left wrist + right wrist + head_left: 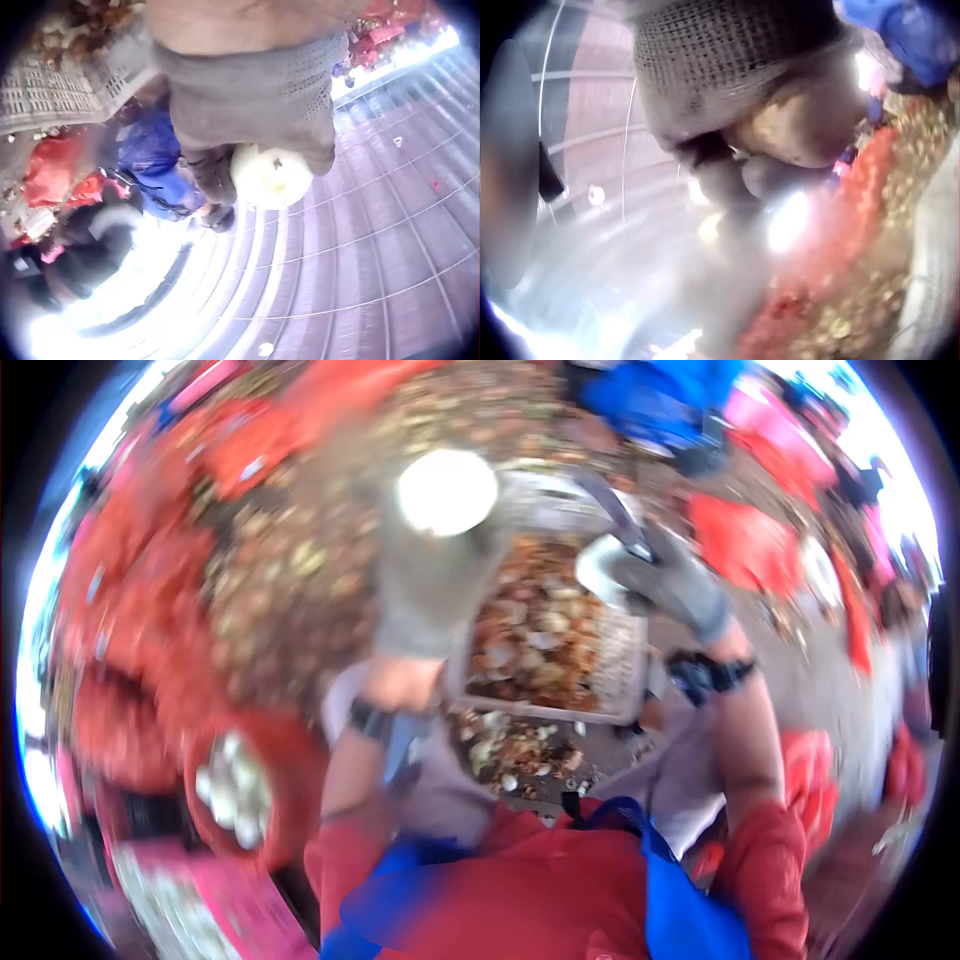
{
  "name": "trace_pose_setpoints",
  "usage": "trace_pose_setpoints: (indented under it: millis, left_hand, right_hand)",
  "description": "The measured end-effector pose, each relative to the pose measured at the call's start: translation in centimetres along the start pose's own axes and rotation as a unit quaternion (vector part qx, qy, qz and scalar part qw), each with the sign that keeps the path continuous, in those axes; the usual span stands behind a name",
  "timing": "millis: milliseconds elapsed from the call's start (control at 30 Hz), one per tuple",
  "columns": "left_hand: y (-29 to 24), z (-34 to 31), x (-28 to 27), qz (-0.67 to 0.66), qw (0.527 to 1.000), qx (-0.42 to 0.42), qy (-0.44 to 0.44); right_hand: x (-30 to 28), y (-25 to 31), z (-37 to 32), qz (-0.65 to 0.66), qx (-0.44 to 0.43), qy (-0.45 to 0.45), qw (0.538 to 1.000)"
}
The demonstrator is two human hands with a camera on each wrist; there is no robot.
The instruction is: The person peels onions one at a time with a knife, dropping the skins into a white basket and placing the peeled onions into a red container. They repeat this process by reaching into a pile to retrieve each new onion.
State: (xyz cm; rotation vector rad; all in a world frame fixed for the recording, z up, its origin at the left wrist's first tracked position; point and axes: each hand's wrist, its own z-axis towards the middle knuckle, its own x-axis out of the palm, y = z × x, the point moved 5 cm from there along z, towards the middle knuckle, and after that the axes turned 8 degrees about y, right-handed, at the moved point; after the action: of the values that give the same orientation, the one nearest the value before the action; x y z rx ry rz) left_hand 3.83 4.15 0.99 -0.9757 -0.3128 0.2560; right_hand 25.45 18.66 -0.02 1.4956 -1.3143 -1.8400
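My left hand (440, 575), in a grey knit glove, grips a peeled white onion (447, 492). The left wrist view shows the onion (271, 178) between gloved fingers, its small root mark facing the camera. My right hand (675, 580), gloved too, holds a knife (612, 505) whose blade points up and to the left. At that hand's fingertips is a white rounded thing (600, 568), blurred. Between and below the hands stands a pale plastic basket (640, 660) with brown onion skins and white bits inside. Motion blurs the right hand (742, 97) in its wrist view.
A large heap of unpeeled onions (290, 560) spreads ahead and left. Red mesh sacks (130, 610) lie beyond it. At my left are a red container (290, 760) of peeled onions and a pink sack (250, 900). Loose skins (520, 755) litter the ground between my legs.
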Motion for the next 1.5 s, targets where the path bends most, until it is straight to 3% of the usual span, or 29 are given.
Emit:
trace_pose_setpoints:
  millis: [33, 67, 100, 133, 167, 233, 300, 333, 367, 400, 433, 467, 500, 567, 633, 667, 700, 767, 800, 867, 967, 1033, 1067, 1100, 1167, 1200, 1233, 1300, 1500]
  left_hand:
    - [-0.7, -0.4, -1.8, -0.12, 0.993, -0.006, -0.012]
    - [-2.0, -1.3, -4.0, -0.127, 0.991, 0.013, -0.035]
    - [-3.5, -2.6, -6.6, -0.039, 0.996, 0.046, -0.07]
    - [-5.3, -4.8, -9.3, 0.129, 0.98, 0.077, -0.13]
    - [-6.8, -6.7, -11.0, 0.285, 0.937, 0.098, -0.173]
    - [-8.6, -9.1, -13.0, 0.557, 0.792, 0.123, -0.217]
    - [-6.4, -15.0, -20.2, 0.348, 0.899, 0.104, -0.242]
    - [-7.2, -18.4, -22.9, 0.176, 0.932, 0.131, -0.289]
    - [-7.4, -21.5, -25.5, -0.01, 0.932, 0.149, -0.33]
    - [-7.7, -23.0, -25.3, -0.312, 0.901, 0.186, -0.237]
    - [-8.0, -24.7, -25.0, -0.595, 0.762, 0.184, -0.179]
    - [-5.5, -28.4, -28.9, -0.492, 0.76, 0.221, -0.362]
    - [-4.5, -30.7, -29.8, -0.468, 0.773, 0.196, -0.379]
    - [-3.9, -31.0, -29.5, -0.383, 0.847, 0.136, -0.343]
    - [-3.9, -29.2, -27.0, -0.317, 0.855, 0.066, -0.404]
    - [-1.8, -28.3, -28.1, -0.346, 0.911, 0.078, -0.211]
    - [0.2, -28.2, -28.0, -0.351, 0.909, 0.076, -0.211]
    - [5.1, -27.9, -27.6, -0.16, 0.927, -0.143, -0.306]
    - [7.5, -28.2, -28.0, -0.057, 0.905, -0.248, -0.34]
    - [12.3, -28.6, -29.2, -0.003, 0.887, -0.311, -0.342]
    - [22.3, -30.8, -32.9, 0.288, 0.874, -0.356, -0.164]
    - [26.0, -30.8, -32.8, 0.106, 0.848, -0.413, -0.316]
    - [27.4, -30.2, -33.4, 0.171, 0.813, -0.488, -0.269]
    - [28.7, -29.6, -33.3, 0.165, 0.814, -0.491, -0.263]
    - [28.8, -27.3, -32.8, 0.374, 0.722, -0.561, -0.154]
    - [32.5, -29.1, -34.4, 0.52, 0.692, -0.492, -0.094]
    - [32.5, -28.1, -34.1, 0.522, 0.695, -0.486, -0.091]
    - [31.0, -27.6, -33.1, 0.483, 0.638, -0.593, -0.095]
    - [25.6, -29.9, -29.0, 0.583, 0.675, -0.451, -0.028]
  right_hand:
    - [1.0, 0.3, 0.5, -0.108, 0.003, -0.015, 0.994]
    - [1.6, -1.0, 0.8, -0.214, 0.0, -0.036, 0.976]
    - [1.9, -3.0, 1.0, -0.092, 0.09, -0.025, 0.991]
    - [2.6, -1.0, 0.8, -0.019, 0.117, -0.006, 0.993]
    - [2.8, 0.2, 0.9, -0.023, 0.125, 0.001, 0.992]
    - [3.3, 1.2, 0.7, 0.006, 0.108, -0.005, 0.994]
    - [3.5, 0.2, 1.0, 0.008, 0.101, 0.014, 0.995]
    - [3.5, -0.5, 0.3, 0.013, 0.095, 0.008, 0.995]
    - [3.8, -1.2, 0.5, 0.022, 0.096, 0.02, 0.995]
    - [4.1, -1.6, 0.5, 0.029, 0.099, 0.032, 0.994]
    - [4.4, -1.7, 0.6, 0.026, 0.105, 0.026, 0.994]
    - [4.6, -1.5, 0.9, -0.003, 0.1, 0.025, 0.995]
    - [4.7, -1.5, 0.9, -0.034, 0.103, 0.022, 0.994]
    - [5.1, -1.3, 0.9, 0.0, 0.108, 0.015, 0.994]
    - [5.5, -0.8, 0.8, -0.011, 0.127, 0.026, 0.992]
    - [5.3, -1.5, 0.7, 0.005, 0.137, 0.029, 0.99]
    - [5.3, -2.0, 0.9, 0.023, 0.144, 0.035, 0.989]
    - [5.3, -2.4, 0.9, 0.019, 0.159, 0.032, 0.987]
    - [5.3, -2.4, 0.8, 0.016, 0.168, 0.029, 0.985]
    - [5.6, -2.3, 0.9, 0.008, 0.181, 0.021, 0.983]
    - [5.9, -2.5, 1.2, -0.007, 0.214, 0.011, 0.977]
    - [6.3, -2.6, 1.6, 0.019, 0.24, 0.019, 0.97]
    - [6.3, -2.8, 1.8, 0.031, 0.257, 0.02, 0.966]
    - [6.2, -2.9, 2.1, 0.028, 0.264, 0.016, 0.964]
    - [6.2, -3.2, 2.7, 0.015, 0.278, 0.031, 0.96]
    - [6.1, -3.5, 2.9, 0.044, 0.286, 0.036, 0.956]
    - [5.9, -3.4, 3.1, 0.045, 0.285, 0.028, 0.957]
    - [5.9, -3.2, 3.3, 0.055, 0.302, 0.026, 0.951]
    - [5.7, -2.2, 3.1, 0.092, 0.262, 0.026, 0.96]
